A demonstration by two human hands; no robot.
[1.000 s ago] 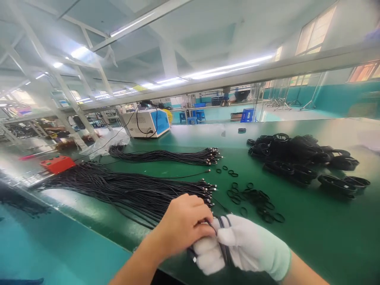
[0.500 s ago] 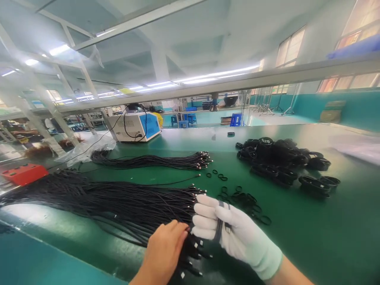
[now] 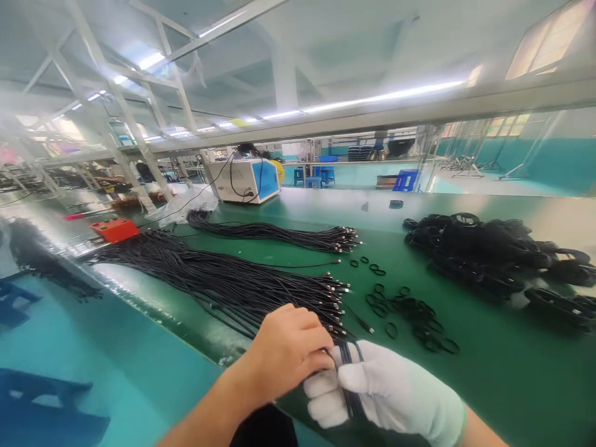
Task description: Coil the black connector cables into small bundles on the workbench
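My right hand [image 3: 395,388], in a white glove, is closed around a black cable [image 3: 348,375] looped over its fingers, the thumb pressing the loops. Bare, my left hand [image 3: 291,347] meets the gloved fingertips, its fingers bent on a strand of that cable; part of this grip is hidden. Beyond both hands, a wide bundle of black cables [image 3: 223,279] lies along the bench with its connector ends to the right. Small black rings [image 3: 414,310] are scattered right of those ends. One loose cable end with a plug [image 3: 365,324] sticks out near my right hand.
A heap of coiled black cables [image 3: 484,251] sits at the right of the green bench [image 3: 493,347]. Farther back lie a second cable bundle [image 3: 288,233] and a white-and-blue machine [image 3: 246,180]. A red box [image 3: 115,230] stands left. Blue stools [image 3: 41,410] are below the bench's edge.
The view has turned left and downward. My left hand has moved from the cable bundle to the gloved fingers. The right hand still holds the looped cable, now nearer me.
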